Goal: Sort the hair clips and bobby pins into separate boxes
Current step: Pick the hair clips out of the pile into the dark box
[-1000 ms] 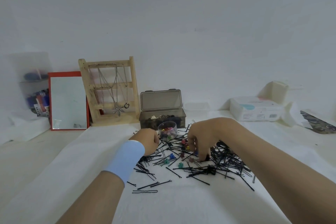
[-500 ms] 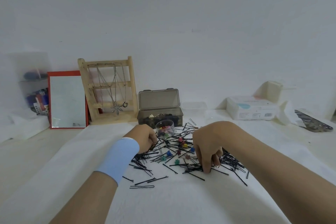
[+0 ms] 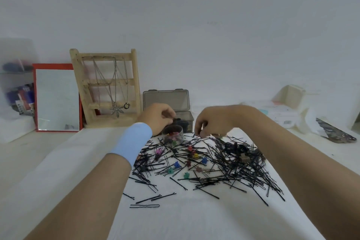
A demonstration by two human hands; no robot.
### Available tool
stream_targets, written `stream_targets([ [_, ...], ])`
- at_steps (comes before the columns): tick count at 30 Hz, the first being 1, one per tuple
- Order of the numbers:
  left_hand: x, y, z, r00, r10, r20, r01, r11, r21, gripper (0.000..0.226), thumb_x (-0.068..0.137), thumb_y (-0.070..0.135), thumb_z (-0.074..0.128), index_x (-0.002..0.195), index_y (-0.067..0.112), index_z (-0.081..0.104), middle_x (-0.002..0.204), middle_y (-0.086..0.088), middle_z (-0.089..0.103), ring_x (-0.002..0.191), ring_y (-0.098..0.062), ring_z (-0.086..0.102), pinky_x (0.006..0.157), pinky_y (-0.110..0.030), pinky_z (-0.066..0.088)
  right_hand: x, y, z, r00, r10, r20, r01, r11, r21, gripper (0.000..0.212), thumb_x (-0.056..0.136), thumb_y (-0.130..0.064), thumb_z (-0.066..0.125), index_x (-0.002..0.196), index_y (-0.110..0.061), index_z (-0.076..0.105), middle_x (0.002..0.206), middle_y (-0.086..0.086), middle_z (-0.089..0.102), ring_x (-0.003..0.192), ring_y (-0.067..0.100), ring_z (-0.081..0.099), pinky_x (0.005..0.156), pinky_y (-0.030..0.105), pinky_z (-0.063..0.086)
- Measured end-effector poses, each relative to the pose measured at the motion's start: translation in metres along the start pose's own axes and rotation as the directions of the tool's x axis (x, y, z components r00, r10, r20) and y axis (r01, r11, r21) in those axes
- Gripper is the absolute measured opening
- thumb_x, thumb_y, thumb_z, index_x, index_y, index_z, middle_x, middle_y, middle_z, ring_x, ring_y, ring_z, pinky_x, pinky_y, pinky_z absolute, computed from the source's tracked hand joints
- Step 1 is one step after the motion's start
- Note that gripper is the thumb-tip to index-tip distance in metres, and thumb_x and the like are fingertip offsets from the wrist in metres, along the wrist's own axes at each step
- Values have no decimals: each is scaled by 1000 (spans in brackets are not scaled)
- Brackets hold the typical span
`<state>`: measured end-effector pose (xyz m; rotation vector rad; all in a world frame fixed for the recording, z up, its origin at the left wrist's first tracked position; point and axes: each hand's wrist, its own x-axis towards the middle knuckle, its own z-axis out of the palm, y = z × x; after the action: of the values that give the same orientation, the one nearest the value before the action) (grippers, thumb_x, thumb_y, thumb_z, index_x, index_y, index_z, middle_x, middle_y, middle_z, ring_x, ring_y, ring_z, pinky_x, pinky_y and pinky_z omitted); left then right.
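On the counter (image 3: 194, 222) most bobby pins (image 3: 243, 173) lie unsorted; your left hand (image 3: 157, 119) pinches a dark clip (image 3: 176, 119) by the box (image 3: 188, 122); whether your curled right hand (image 3: 212, 122) holds anything, I cannot tell.

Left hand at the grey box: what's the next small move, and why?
Probably release: the left hand pinches a dark piece just above the open grey box, which holds other dark items, so dropping it in looks natural.

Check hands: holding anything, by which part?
Left hand pinches a small dark thing over the grey box; part unclear. Right hand curls into the bobby pins; hold cannot be told.
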<state>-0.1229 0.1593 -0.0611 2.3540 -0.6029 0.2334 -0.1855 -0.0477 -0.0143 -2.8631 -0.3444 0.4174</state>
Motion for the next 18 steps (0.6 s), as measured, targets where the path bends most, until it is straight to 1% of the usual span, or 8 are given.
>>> stream_targets([
  [2, 6, -8, 12, 997, -15, 76, 12, 999, 43, 21, 85, 8, 74, 100, 22, 72, 97, 11, 70, 86, -3, 62, 88, -25, 51, 19, 1, -6, 988, -10, -152, 15, 999, 30, 10, 90, -22, 66, 97, -23, 73, 85, 11, 70, 62, 22, 57, 56, 34, 50],
  [3, 7, -13, 16, 993, -21, 118, 12, 997, 73, 23, 84, 10, 75, 104, 21, 71, 101, 10, 70, 90, -6, 63, 90, -25, 50, 29, 1, -8, 977, -19, -213, 27, 999, 35, 10, 89, -22, 67, 96, -22, 74, 91, 9, 71, 70, 24, 60, 63, 37, 53],
  [5, 7, -22, 19, 992, -7, 124, -1, 997, 71, 25, 84, 14, 76, 107, 22, 71, 103, 10, 69, 95, -8, 64, 91, -24, 50, 49, -1, -12, 952, -33, -305, 47, 998, 39, 9, 88, -20, 69, 95, -21, 73, 94, 2, 69, 85, 22, 63, 73, 33, 52],
  [9, -2, -35, 13, 997, 68, 40, -71, 995, 76, 19, 87, 12, 71, 98, 27, 70, 94, 13, 63, 84, -4, 59, 78, -18, 48, 91, -10, -14, 907, -37, -420, 61, 997, 43, 17, 88, -21, 72, 104, -19, 71, 94, -2, 60, 87, 15, 56, 70, 23, 41],
  [11, -8, -40, 9, 993, 101, 62, -108, 986, 129, 17, 87, 16, 71, 99, 27, 70, 96, 11, 59, 85, -7, 58, 81, -25, 51, 111, -17, -12, 894, -46, -446, 57, 998, 13, 21, 88, -24, 73, 108, -17, 71, 96, -3, 57, 91, 15, 52, 76, 21, 37],
  [13, -13, -42, 6, 989, 94, 113, -113, 977, 180, 20, 89, 26, 69, 109, 26, 69, 105, 7, 55, 93, -12, 57, 87, -30, 49, 128, -22, -8, 892, -50, -448, 44, 999, -23, 19, 88, -25, 72, 105, -19, 72, 96, -2, 61, 97, 16, 54, 79, 21, 36],
  [16, -18, -43, 6, 983, 71, 172, -103, 977, 185, 34, 93, 34, 64, 126, 28, 63, 118, 5, 49, 105, -14, 53, 96, -30, 43, 143, -25, -1, 913, -38, -407, 30, 999, -27, 15, 86, -21, 73, 101, -20, 75, 90, -6, 62, 96, 15, 61, 76, 21, 40],
  [18, -21, -42, 7, 985, 104, 141, -128, 977, 173, 32, 94, 32, 62, 126, 30, 62, 119, 7, 49, 107, -13, 52, 96, -31, 44, 145, -22, 1, 928, -26, -372, 31, 999, 7, 23, 85, -23, 75, 108, -20, 74, 94, -7, 62, 93, 14, 60, 78, 23, 43],
])
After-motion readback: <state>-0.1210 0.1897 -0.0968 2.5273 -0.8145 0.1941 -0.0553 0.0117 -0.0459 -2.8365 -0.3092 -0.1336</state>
